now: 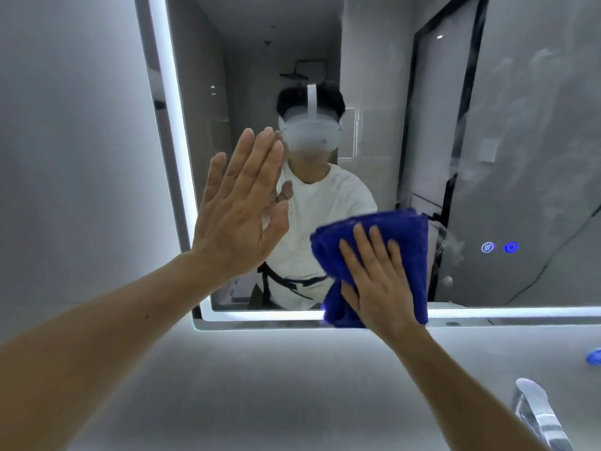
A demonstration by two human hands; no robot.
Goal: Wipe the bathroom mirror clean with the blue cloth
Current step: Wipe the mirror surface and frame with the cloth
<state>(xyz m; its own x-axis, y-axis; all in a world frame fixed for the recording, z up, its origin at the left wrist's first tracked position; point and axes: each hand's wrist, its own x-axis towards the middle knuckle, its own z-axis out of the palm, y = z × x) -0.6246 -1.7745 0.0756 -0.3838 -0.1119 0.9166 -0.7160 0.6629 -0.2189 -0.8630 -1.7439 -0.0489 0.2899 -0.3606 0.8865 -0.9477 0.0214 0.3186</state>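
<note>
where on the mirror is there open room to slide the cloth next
Free: the wide stretch of mirror right of the blue cloth, above the lit touch buttons. Crowded: lower left, where the left hand lies flat on the glass beside the right hand pressing the cloth.

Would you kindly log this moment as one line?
wiping | right hand presses blue cloth on mirror lower edge | left hand open at mirror
</note>
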